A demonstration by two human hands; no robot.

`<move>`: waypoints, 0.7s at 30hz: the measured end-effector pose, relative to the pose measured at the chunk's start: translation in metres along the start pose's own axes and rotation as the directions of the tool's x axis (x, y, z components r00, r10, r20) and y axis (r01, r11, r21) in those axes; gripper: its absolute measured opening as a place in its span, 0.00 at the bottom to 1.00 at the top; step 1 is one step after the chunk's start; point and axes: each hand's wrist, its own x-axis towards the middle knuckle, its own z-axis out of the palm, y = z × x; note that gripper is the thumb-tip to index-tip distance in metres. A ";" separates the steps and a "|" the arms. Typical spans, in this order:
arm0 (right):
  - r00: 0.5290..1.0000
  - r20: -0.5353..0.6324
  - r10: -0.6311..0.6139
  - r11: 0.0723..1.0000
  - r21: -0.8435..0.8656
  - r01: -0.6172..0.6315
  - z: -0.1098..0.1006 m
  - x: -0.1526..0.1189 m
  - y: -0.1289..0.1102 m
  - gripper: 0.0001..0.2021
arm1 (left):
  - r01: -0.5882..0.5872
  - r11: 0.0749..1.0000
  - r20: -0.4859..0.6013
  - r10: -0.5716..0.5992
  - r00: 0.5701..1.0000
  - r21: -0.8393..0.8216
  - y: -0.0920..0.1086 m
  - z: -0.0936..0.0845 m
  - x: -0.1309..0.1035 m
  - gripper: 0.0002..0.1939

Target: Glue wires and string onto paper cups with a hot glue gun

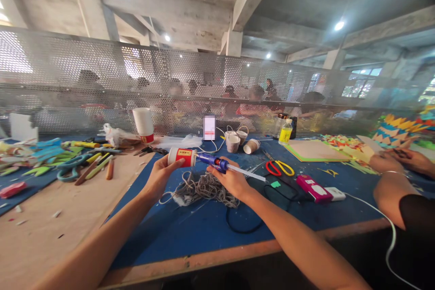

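Note:
A white paper cup with a red label [172, 156] lies sideways in my left hand [159, 176], its fingers closed round it. My right hand [229, 180] grips a blue glue gun [211, 160] with a long white glue stick [249, 174] jutting from its back. The gun's nozzle is at the right-hand end of the cup; whether they touch, I cannot tell. Below both hands a tangled heap of grey cord [204, 190] rests on the blue mat [163, 240].
Behind stand a stack of cups [143, 122], a phone [209, 128] and cord-wrapped cups [232, 142]. Scissors [280, 167], a magenta box [313, 188] and a yellow-labelled bottle [286, 132] lie or stand rightward. Another person's hands [390, 161] are at far right. Tools [98, 165] lie left.

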 end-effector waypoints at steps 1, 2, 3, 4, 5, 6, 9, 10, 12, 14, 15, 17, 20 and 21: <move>1.000 -0.004 -0.007 1.000 -0.006 0.007 0.001 0.000 0.001 0.16 | -0.002 1.000 0.005 0.002 1.000 0.005 0.000 0.000 0.000 0.19; 1.000 -0.010 -0.014 1.000 -0.014 0.014 0.001 0.000 0.002 0.16 | -0.006 1.000 0.013 0.006 1.000 0.010 0.000 -0.001 0.000 0.18; 1.000 -0.017 -0.024 0.999 -0.022 0.024 0.002 0.000 0.003 0.16 | -0.011 1.000 0.022 0.010 1.000 0.013 -0.001 -0.001 0.000 0.18; 0.999 -0.023 -0.035 0.999 -0.030 0.034 0.002 0.000 0.003 0.16 | -0.013 1.000 0.031 0.013 0.999 0.016 -0.001 -0.001 0.001 0.17; 0.999 -0.028 -0.045 0.998 -0.037 0.044 0.003 0.000 0.004 0.16 | -0.013 1.000 0.034 0.012 0.999 0.018 -0.001 -0.001 0.001 0.17; 0.998 -0.031 -0.052 0.998 -0.043 0.051 0.003 0.000 0.004 0.16 | -0.011 1.000 0.031 0.010 0.999 0.021 -0.002 -0.002 0.001 0.17; 0.997 -0.034 -0.065 0.996 -0.064 0.063 0.003 0.000 0.004 0.17 | -0.003 1.000 0.014 0.002 1.000 0.027 -0.002 -0.002 0.002 0.17; 0.997 -0.033 -0.066 0.996 -0.070 0.064 0.003 0.000 0.003 0.17 | 0.002 1.000 0.012 -0.003 1.000 0.027 -0.002 -0.002 0.002 0.17; 0.997 -0.034 -0.066 0.995 -0.078 0.064 0.002 0.000 0.003 0.17 | 0.005 1.000 0.010 -0.006 1.000 0.028 -0.002 -0.001 0.002 0.18; 0.997 -0.042 -0.066 0.994 -0.087 0.062 0.002 0.000 0.003 0.17 | -0.003 0.999 0.008 0.002 1.000 0.036 -0.001 -0.001 0.001 0.19; 0.997 -0.047 -0.066 0.994 -0.094 0.061 0.002 0.000 0.003 0.18 | -0.008 0.999 0.007 0.008 1.000 0.039 0.000 -0.001 0.001 0.19; 0.996 -0.054 -0.067 0.992 -0.109 0.061 0.003 0.000 0.003 0.18 | -0.014 0.999 0.006 0.014 1.000 0.041 0.000 0.000 0.001 0.19; 0.996 -0.052 -0.077 0.989 -0.127 0.070 0.003 0.000 0.004 0.18 | -0.011 0.999 0.014 0.011 1.000 0.036 -0.001 -0.001 0.001 0.18; 0.995 -0.052 -0.081 0.989 -0.131 0.074 0.004 0.000 0.004 0.18 | -0.013 0.999 0.018 0.012 1.000 0.035 -0.002 -0.001 0.001 0.17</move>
